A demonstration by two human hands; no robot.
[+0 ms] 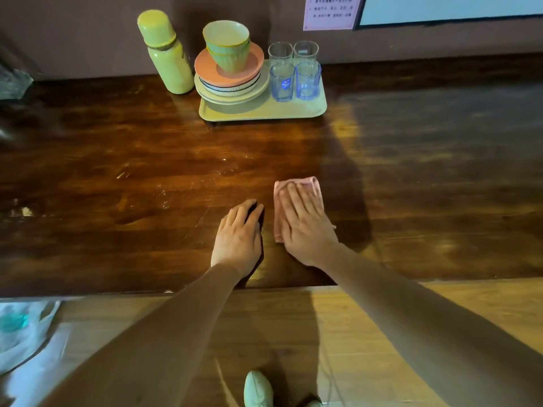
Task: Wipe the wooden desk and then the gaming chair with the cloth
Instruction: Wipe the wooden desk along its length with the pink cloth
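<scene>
Pink cloth [304, 183] lies folded on the wooden tabletop [147, 171] near its front edge, pinned under your right hand [305, 227] with fingers [293, 201] straight and flat, your left hand [239, 233] flat beside it holding nothing, so press evenly, overlap strokes, and stop short of the tray [264, 114].

There is 1 wooden desk [147, 171] and on it 1 pink cloth [305, 183]. I count 2 hands, the left hand [238, 239] and the right hand [305, 224]. At the wall stand 1 yellow flask [167, 54] and 1 tray [264, 111]. The tray carries 4 glasses: 2 clear glasses [280, 52] and 2 blue glasses [282, 82]. At least 2 green bowls [227, 45] sit stacked on a pile of plates [232, 86]; how many plates, I cannot tell. There is 1 pink notice [332, 10].
</scene>
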